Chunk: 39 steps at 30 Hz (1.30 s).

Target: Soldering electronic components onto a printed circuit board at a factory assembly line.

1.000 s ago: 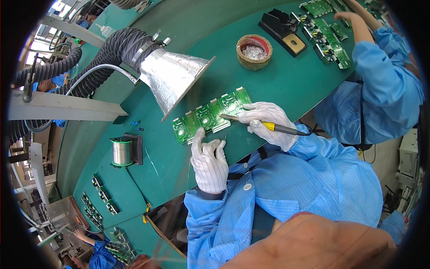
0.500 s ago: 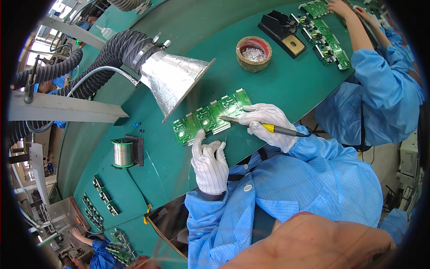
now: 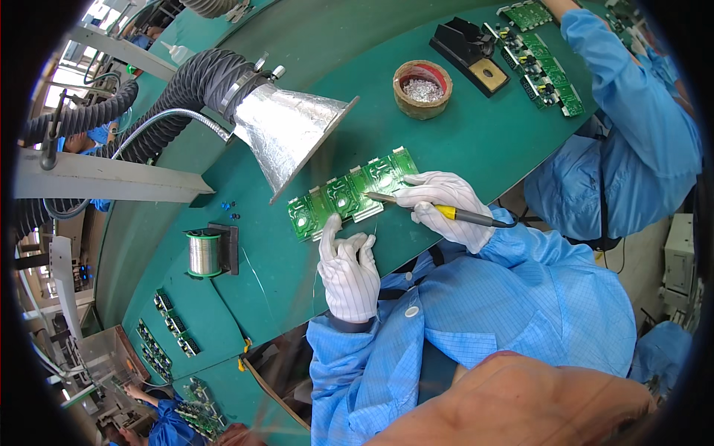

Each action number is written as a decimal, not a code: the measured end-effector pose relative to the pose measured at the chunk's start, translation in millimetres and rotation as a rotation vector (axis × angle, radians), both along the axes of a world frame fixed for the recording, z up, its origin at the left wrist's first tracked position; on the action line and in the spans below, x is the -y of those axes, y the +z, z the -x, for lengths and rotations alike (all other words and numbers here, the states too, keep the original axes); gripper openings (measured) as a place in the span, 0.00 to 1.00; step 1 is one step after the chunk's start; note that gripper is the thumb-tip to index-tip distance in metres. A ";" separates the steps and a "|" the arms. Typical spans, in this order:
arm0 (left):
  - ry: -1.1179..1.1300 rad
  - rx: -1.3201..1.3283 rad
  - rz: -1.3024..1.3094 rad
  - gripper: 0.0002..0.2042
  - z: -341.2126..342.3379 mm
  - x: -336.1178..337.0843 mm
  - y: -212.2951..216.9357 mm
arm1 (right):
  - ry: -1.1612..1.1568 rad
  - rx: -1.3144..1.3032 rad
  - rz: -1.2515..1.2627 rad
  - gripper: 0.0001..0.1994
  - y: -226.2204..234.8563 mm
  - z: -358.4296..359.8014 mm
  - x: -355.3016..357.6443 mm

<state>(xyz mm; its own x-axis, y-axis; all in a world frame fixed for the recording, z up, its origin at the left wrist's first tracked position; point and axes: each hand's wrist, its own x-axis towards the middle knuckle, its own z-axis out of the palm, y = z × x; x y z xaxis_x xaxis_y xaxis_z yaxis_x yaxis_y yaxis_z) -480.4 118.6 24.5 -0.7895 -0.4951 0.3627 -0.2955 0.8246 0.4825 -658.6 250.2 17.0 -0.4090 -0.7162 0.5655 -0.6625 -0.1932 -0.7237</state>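
A long green circuit board (image 3: pixel 349 195) lies aslant on the green bench. My left hand (image 3: pixel 347 279), in a white striped glove, is at its near edge. One finger reaches onto that edge, and the other fingers are apart and partly bent. My right hand (image 3: pixel 455 207), gloved too, is closed round a yellow and grey soldering iron (image 3: pixel 465 215). The iron points left, its tip over the right half of the board; whether it touches is too small to tell. A thin wire strand shows beside my left fingers.
Above the board hangs a foil-covered fume hood (image 3: pixel 290 130) on a black hose. Farther off stand a round tub (image 3: pixel 422 89) of clear bits and an iron stand (image 3: pixel 470 56). A solder spool (image 3: pixel 204 254) is at left. Co-workers and more boards (image 3: pixel 535 67) are around.
Both my hands, the soldering iron and the circuit board stay put. At the upper right, a co-worker's blue sleeve has moved up and inward over the bench.
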 end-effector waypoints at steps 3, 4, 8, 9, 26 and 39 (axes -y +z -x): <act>-0.003 -0.006 -0.007 0.08 0.9 0.3 0.2 | -0.001 -0.014 -0.024 0.10 -1.0 0.6 -0.5; -0.004 -0.022 0.040 0.07 1.5 0.7 0.1 | -0.002 -0.014 -0.025 0.10 -0.8 0.6 -0.6; -0.010 -0.036 0.024 0.07 1.0 2.0 -2.7 | 0.001 -0.003 -0.019 0.11 -0.4 0.3 0.3; -0.009 -0.043 0.021 0.08 1.0 2.0 -3.5 | 0.002 -0.004 -0.014 0.11 -0.5 0.4 0.5; -0.018 -0.039 0.038 0.08 1.8 3.2 -2.3 | -0.004 -0.005 -0.022 0.10 0.7 0.0 -0.4; -0.010 -0.043 0.031 0.08 2.1 3.0 -2.7 | -0.012 -0.007 -0.024 0.10 -1.7 -0.2 0.7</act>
